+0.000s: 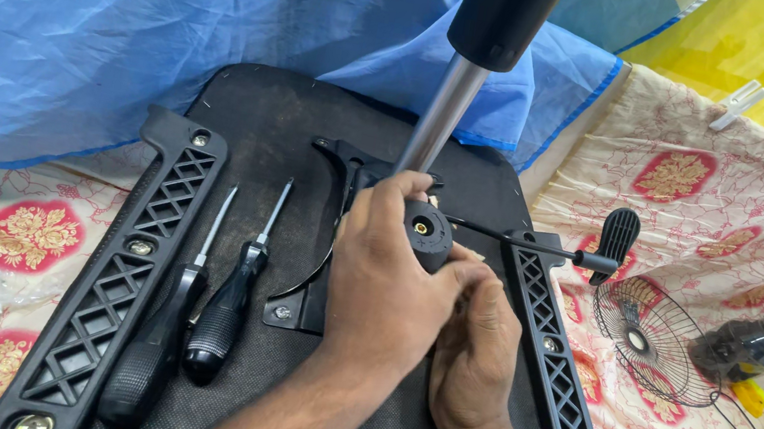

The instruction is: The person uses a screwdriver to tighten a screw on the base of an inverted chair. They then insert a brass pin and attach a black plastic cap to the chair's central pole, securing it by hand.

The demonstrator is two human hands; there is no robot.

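Observation:
An upturned black chair seat (285,119) lies before me with a black tilt mechanism (353,170) bolted to its middle. A silver gas-lift column (443,113) with a black sleeve (506,6) rises from the mechanism. My left hand (387,281) wraps over the mechanism, fingers gripping a round black knob (428,233). Just right of it and below, my right hand (474,354) presses against the same part; what its fingers hold is hidden. A thin lever rod with a black paddle handle (617,235) sticks out to the right.
Black lattice armrest brackets lie along the seat's left side (125,277) and right side (557,362). Two black-handled screwdrivers (227,307) rest on the seat. A small wire fan guard (651,340), a dark motor part (751,345) and cables sit right on the patterned cloth. Blue sheeting hangs behind.

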